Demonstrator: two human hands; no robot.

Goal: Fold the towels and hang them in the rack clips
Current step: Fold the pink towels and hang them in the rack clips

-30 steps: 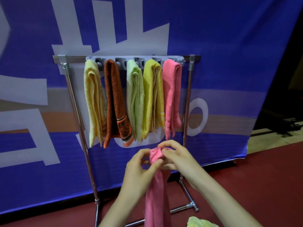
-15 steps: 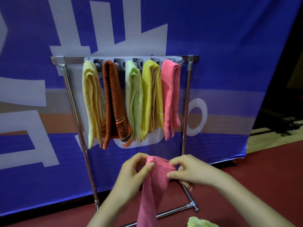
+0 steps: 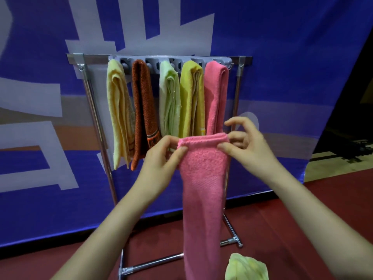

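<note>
Head view, and both hands are up in front of the rack (image 3: 96, 122); the left hand (image 3: 161, 158) pinches the near left corner of the pink towel (image 3: 203, 188), thumb on the front, fingers curled behind the fold; the right hand (image 3: 248, 148) pinches the right corner the same way, thumb pressed to the front face, index and middle fingers bent over the top edge, the upper finger lifted free of the cloth. The towel's top edge is folded over and stretched flat between the two grips; the rest hangs straight down as a long narrow strip, running out of the bottom of the frame, in front of the rack's lower crossbar.

Behind it, the rack's clip strip (image 3: 153, 62) carries five folded towels side by side: a pale yellow towel (image 3: 118, 110) at the left end; a rust-brown towel (image 3: 144, 110) next to it; a pale green towel (image 3: 169, 106) in the middle; a bright yellow towel (image 3: 190, 102) just beside that; a second pink towel, the hung pink towel (image 3: 216, 98), at the right end, its lower part hidden behind the held one and the right hand.

Down at the bottom edge, right of the hanging strip, a crumpled lime towel (image 3: 246, 267) shows, only partly in frame; what it rests on cannot be told. A blue banner (image 3: 282, 77) with pale shapes fills the background; red floor (image 3: 323, 209) runs beneath the rack's feet.
</note>
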